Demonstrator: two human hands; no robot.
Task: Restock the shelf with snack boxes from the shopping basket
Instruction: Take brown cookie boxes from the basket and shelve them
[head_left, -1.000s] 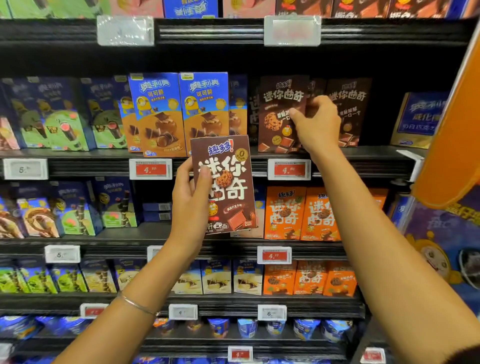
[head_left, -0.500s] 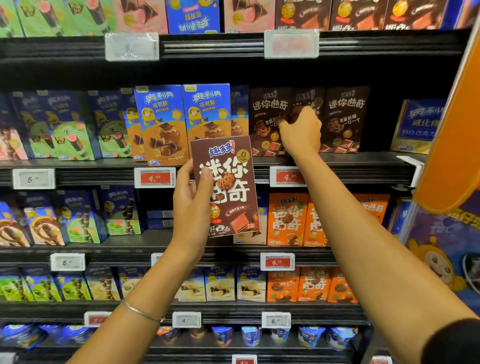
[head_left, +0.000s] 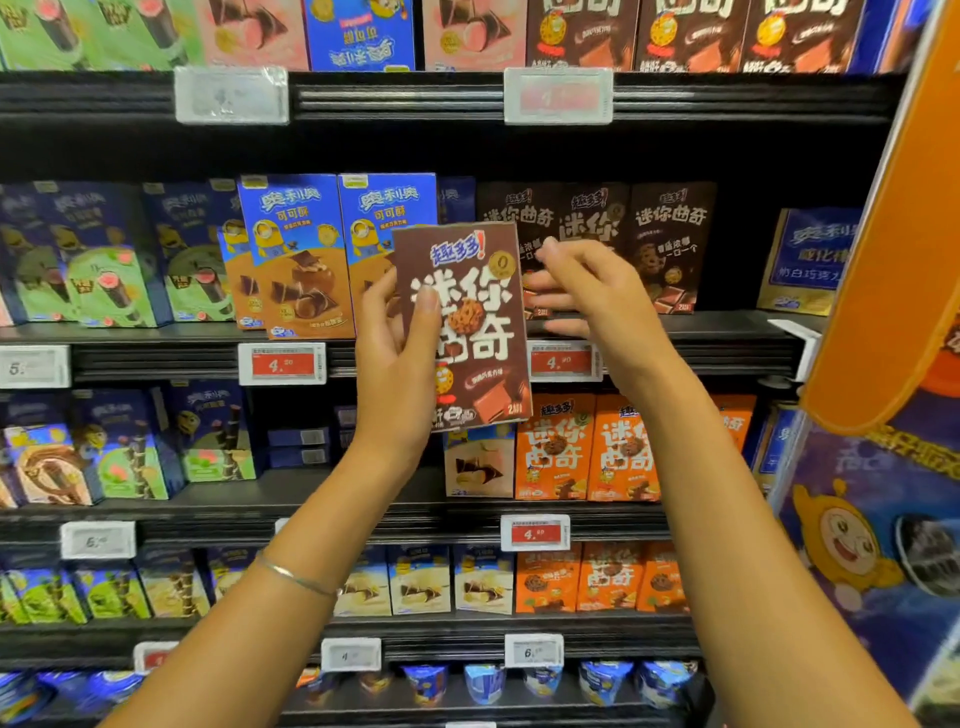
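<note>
One brown snack box (head_left: 467, 322) is gripped upright, front outward, by the left hand (head_left: 400, 374); right hand (head_left: 597, 306) slack, empty. Three matching boxes (head_left: 670, 244) are shelved behind.

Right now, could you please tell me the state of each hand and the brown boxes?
held box: upright, closed, off the shelf.
left hand: grips the held box.
right hand: open, empty, beside the held box.
shelved brown boxes: upright, side by side.

Premises are a retail shop, snack aisle: tiered black shelves (head_left: 156, 358) carry rows of identical snack boxes (head_left: 553, 447), with price tags (head_left: 283, 364) clipped along the shelf edges and a cartoon promotional display (head_left: 857, 545) at right.
</note>
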